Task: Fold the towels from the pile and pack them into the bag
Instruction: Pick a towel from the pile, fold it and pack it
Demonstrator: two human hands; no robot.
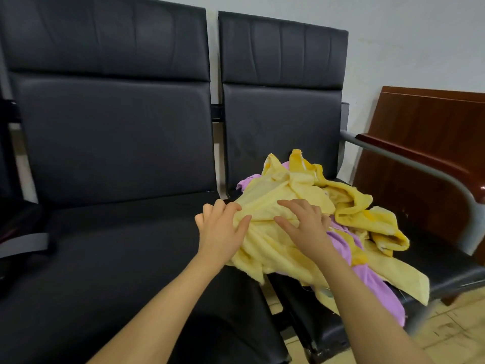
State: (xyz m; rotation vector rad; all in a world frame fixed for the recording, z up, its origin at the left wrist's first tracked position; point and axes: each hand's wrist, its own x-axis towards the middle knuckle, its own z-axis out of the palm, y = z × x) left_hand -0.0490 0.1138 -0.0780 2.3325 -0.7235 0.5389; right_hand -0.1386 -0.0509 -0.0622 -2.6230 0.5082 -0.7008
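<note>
Two black padded seats [112, 143] side by side, grey armrest [420, 166], reddish-brown wooden panel [430, 119] against the white wall [393, 35].

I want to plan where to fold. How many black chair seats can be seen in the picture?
2 fully in view. The left seat is bare in front of the left hand. The right seat holds the towel pile. A dark edge at far left may be another seat.

Towel pile [315, 219] on right seat [446, 261], left seat [118, 258] beside it, perhaps a panel [425, 143] behind the armrest [420, 164]
</note>
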